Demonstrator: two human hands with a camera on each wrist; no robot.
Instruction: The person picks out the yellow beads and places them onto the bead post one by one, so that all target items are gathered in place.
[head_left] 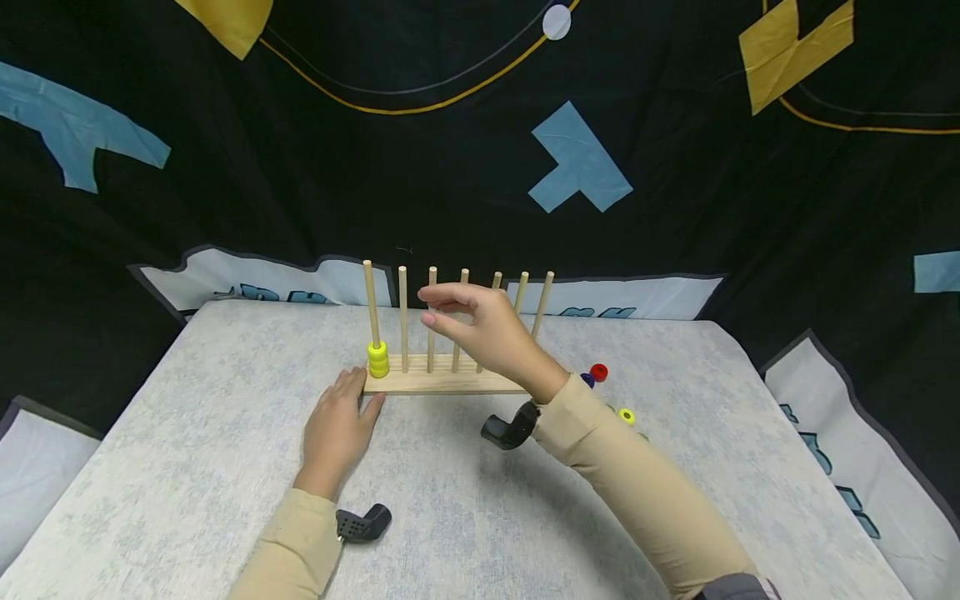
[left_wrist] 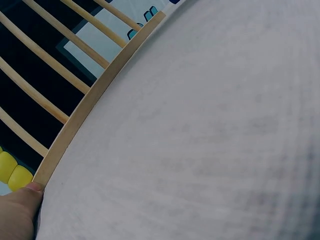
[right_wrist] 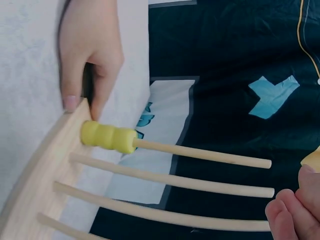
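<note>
A wooden peg stand (head_left: 442,382) with several upright dowels stands on the table. Yellow beads (head_left: 378,360) are stacked at the bottom of its leftmost dowel; the right wrist view shows three of these beads (right_wrist: 107,136). My left hand (head_left: 337,433) grips the left end of the base, thumb on the front edge and fingers round the other side. The left wrist view shows the thumb (left_wrist: 25,200) against the base's corner. Above the base, my right hand (head_left: 491,329) hovers near the middle dowels, fingers bent loosely and thumb apart. I see nothing held in it.
Right of the stand lie loose beads: a red bead (head_left: 598,372), a dark blue bead (head_left: 587,380) and a yellow bead (head_left: 626,415). Others are partly hidden by my right sleeve (head_left: 630,467). A black cloth backdrop (head_left: 450,183) hangs behind the table (head_left: 247,375).
</note>
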